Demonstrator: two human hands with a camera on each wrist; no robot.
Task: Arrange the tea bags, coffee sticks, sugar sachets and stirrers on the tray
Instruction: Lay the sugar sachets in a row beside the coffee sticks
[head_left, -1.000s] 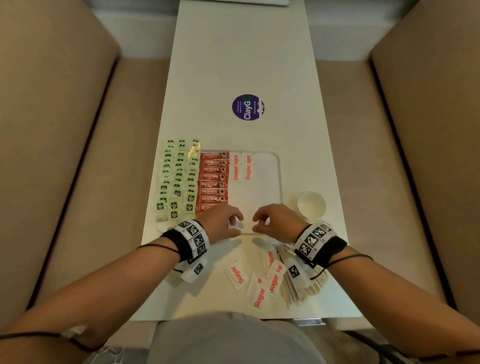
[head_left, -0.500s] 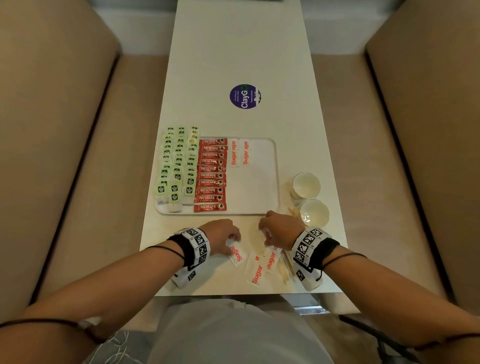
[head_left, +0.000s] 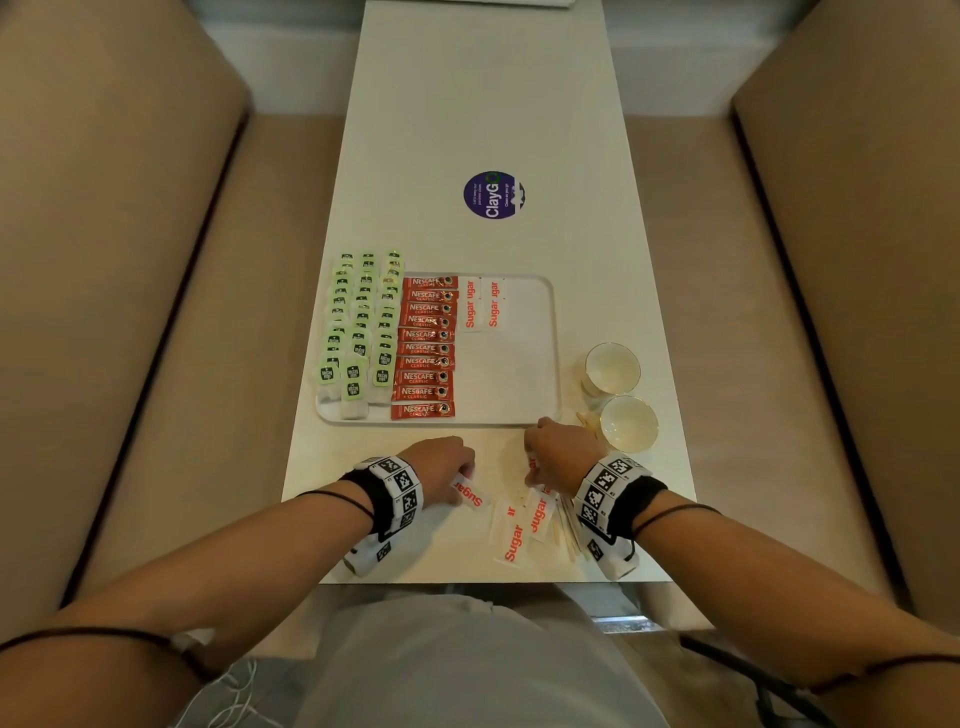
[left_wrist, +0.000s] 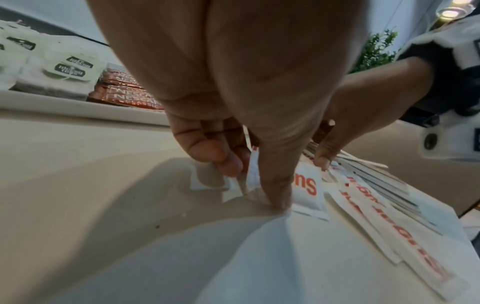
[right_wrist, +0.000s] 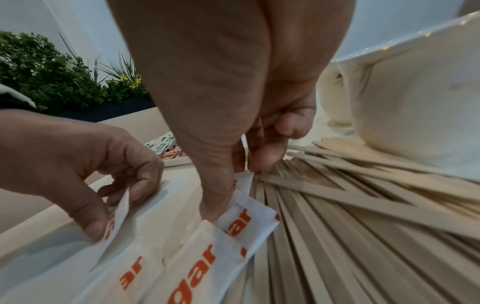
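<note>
A white tray (head_left: 540, 415) holds rows of green-tagged tea bags (head_left: 358, 338), a column of red coffee sticks (head_left: 426, 345) and two sugar sachets (head_left: 480, 304). Near the table's front edge my left hand (head_left: 441, 465) pinches a sugar sachet (head_left: 470, 493) (left_wrist: 306, 185) between thumb and fingers. My right hand (head_left: 558, 449) pinches another sugar sachet (right_wrist: 244, 207) at its end, over the pile. More loose sachets (head_left: 514, 530) lie between my wrists. Wooden stirrers (right_wrist: 350, 226) fan out under my right wrist (head_left: 569, 525).
Two white cups (head_left: 612, 368) (head_left: 628, 422) stand right of the tray. A round purple sticker (head_left: 493, 195) lies farther up the narrow white table (head_left: 493, 104). Beige sofa seats flank the table on both sides. A green plant (right_wrist: 52, 72) shows in the right wrist view.
Both hands drew back from the tray's front edge to the loose sachets near the table edge. Each now pinches a sachet. The head view tilted, bringing a second cup into sight.
</note>
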